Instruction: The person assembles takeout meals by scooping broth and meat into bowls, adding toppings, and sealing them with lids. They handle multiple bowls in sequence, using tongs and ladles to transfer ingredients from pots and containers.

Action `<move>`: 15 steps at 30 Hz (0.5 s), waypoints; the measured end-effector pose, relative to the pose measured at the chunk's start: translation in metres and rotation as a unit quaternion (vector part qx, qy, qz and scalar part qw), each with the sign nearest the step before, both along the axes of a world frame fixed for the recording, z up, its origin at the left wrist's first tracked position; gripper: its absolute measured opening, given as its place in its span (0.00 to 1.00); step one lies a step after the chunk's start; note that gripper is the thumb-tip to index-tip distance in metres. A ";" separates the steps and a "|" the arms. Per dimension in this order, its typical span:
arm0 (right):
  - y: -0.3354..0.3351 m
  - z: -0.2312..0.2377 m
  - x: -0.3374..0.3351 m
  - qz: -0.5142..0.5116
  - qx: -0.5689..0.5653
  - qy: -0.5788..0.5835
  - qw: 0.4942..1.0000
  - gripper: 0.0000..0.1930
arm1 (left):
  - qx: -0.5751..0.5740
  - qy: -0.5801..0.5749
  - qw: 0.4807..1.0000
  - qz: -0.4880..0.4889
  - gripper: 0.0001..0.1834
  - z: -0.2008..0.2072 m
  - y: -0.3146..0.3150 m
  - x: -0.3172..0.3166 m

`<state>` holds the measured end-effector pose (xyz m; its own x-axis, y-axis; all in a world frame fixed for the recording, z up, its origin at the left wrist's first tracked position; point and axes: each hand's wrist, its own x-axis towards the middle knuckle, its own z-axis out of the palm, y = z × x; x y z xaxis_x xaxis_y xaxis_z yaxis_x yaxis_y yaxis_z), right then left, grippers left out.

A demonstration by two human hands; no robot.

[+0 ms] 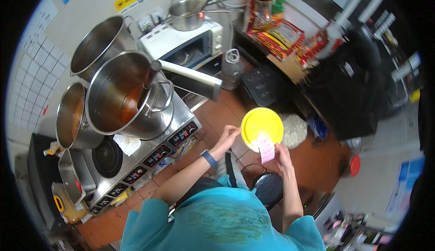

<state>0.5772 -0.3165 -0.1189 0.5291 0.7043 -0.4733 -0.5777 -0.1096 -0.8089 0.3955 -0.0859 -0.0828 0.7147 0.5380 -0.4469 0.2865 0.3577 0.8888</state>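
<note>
Lid (pixel 262 119), round and yellow, sits out in front of you, between both hands and a touch far of them. No long axis on the lid itself; the one that counts is the pink label (pixel 267 152), a strip running roughly near-far, overlapping the near part of the lid and hanging past its edge.

Your right hand (pixel 284 157) is nearer the label: its thumb is just beside the strip's right side. That grip pinches the lid's near-right edge; can't tell if it catches the label too. Your left hand (pixel 226 138) has fingertips against the left edge; can't tell how firmly that grip closes, underside is hidden. Also can't tell if there's a tub under the lid.

Writing: label carries darker lines of text, too small to read. Yellow sign (pixel 129 0) on the far wall has dark characters, not legible from here. Red packets (pixel 281 38), far right, are printed, no brand to pass on. Your teal shirt (pixel 226 221) has a green print, too smeared to make out.
</note>
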 end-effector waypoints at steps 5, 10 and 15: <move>0.196 -0.002 0.134 0.129 0.041 -0.117 0.984 0.20 | 0.001 0.045 0.995 0.088 0.30 -0.007 0.076 0.004; 0.403 -0.053 0.187 0.264 0.016 -0.010 0.964 0.21 | -0.002 -0.002 0.971 0.240 0.35 -0.020 0.117 0.038; 0.562 -0.114 0.147 0.303 0.059 0.111 0.945 0.14 | -0.025 0.010 0.932 0.360 0.30 -0.025 0.136 0.071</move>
